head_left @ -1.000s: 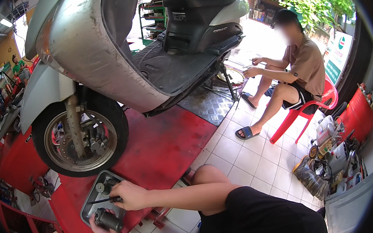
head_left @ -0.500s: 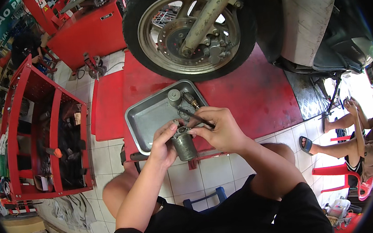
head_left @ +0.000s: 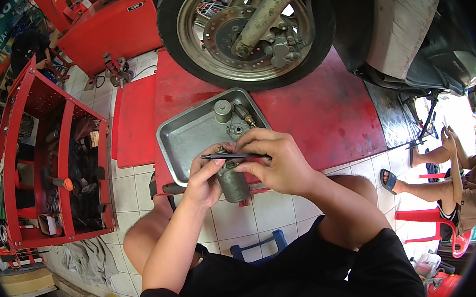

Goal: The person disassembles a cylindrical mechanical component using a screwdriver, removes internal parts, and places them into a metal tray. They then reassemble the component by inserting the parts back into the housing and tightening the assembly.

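Note:
My left hand [head_left: 203, 182] is closed on a grey-green metal cylinder [head_left: 233, 185], held upright near the tray's front edge, its thumb against a thin black rod-shaped tool [head_left: 237, 156]. My right hand [head_left: 270, 162] grips that tool, fingers curled around the cylinder's top, partly hiding it. Beyond my hands, a metal tray [head_left: 167, 146] holds a round canister [head_left: 223, 110], a dark fitting with brass [head_left: 245, 115] and a small grey housing [head_left: 236, 129].
A scooter's front wheel [head_left: 249, 79] stands on a red platform [head_left: 330, 106] beyond the tray. A red shelf cart [head_left: 71, 169] stands left. A seated person [head_left: 462, 185] on a red chair is at right; others [head_left: 31, 53] are at far left. A blue stool [head_left: 258, 248] is beneath me.
My view has swung down and left from the seated person onto my hands. The black tool, earlier slanted toward the tray, now lies horizontally across the cylinder's top, with my left thumb against it.

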A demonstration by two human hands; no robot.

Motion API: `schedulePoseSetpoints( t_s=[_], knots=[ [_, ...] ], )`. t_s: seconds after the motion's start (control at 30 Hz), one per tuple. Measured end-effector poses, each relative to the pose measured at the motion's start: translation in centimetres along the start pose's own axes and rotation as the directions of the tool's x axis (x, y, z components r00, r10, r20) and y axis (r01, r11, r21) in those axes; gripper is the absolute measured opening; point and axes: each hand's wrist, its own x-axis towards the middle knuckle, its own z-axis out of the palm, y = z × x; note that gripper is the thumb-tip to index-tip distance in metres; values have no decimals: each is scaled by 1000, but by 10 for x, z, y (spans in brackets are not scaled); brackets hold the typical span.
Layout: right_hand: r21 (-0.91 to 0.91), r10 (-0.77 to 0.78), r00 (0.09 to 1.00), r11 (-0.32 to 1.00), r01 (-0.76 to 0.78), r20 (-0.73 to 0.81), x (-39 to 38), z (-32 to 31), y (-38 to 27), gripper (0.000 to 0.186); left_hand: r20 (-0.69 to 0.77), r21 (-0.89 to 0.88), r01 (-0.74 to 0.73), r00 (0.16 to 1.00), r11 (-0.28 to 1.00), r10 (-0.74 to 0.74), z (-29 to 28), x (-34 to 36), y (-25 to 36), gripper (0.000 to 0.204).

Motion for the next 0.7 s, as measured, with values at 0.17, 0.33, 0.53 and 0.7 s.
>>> schedulePoseSetpoints(
  t_s=[0.17, 0.33, 0.53, 0.7],
  knots=[
    [21, -11, 1000, 1000, 11, 3, -3, 1, -1, 21, 59, 40, -69, 996, 997, 66, -2, 0, -4, 46],
    [-79, -76, 997, 994, 74, -24, -7, 0, 3, 17, 24, 41, -30, 999, 999, 29, 0, 0, -6, 42],
    [-187, -72, 997, 980, 67, -24, -8, 6, 0, 15, -14, 42, -16, 1000, 999, 17, 5, -3, 0, 39],
    [-107, -99, 994, 990, 94, -47, -7, 7, 4, 18, -39, 85, -41, 998, 996, 44, 7, -3, 2, 38]
  ],
)
